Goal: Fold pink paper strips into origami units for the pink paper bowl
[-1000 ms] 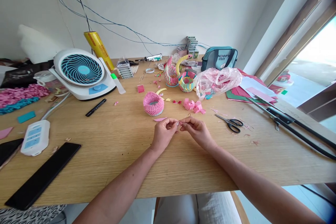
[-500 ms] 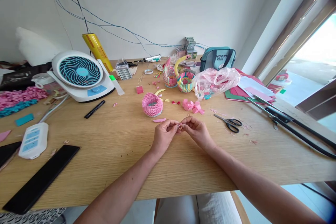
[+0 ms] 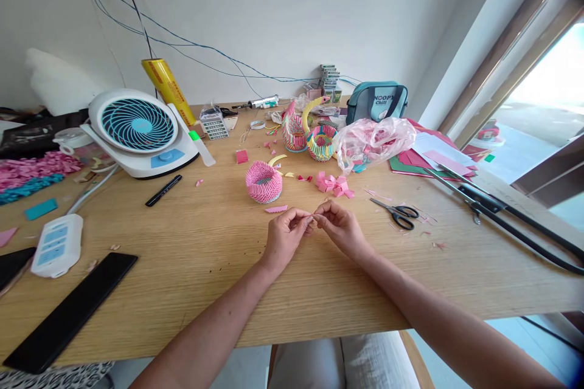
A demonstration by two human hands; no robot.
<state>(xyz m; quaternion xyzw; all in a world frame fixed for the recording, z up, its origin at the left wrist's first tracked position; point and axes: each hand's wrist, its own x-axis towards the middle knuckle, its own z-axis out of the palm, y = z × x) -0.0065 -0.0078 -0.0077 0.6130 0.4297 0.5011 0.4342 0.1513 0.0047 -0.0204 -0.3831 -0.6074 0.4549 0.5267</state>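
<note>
My left hand and my right hand meet fingertip to fingertip above the table. Both are closed in a pinch on a small piece of pink paper, almost wholly hidden by the fingers; its folds cannot be made out. Just beyond my left hand lies a pink zigzag-edged paper strip. Behind it stands a round pink basket of folded paper, with a curved yellow paper piece at its rim. Loose pink paper pieces lie in a heap beyond my right hand.
Scissors and a paper cutter lie to the right. At the back are two paper swans, a plastic bag and a teal bag. A fan, marker, power strip and black slab are left.
The fingertips have shifted slightly and cover more of the small paper piece. The view has moved a touch; the things on the table stay in place.
</note>
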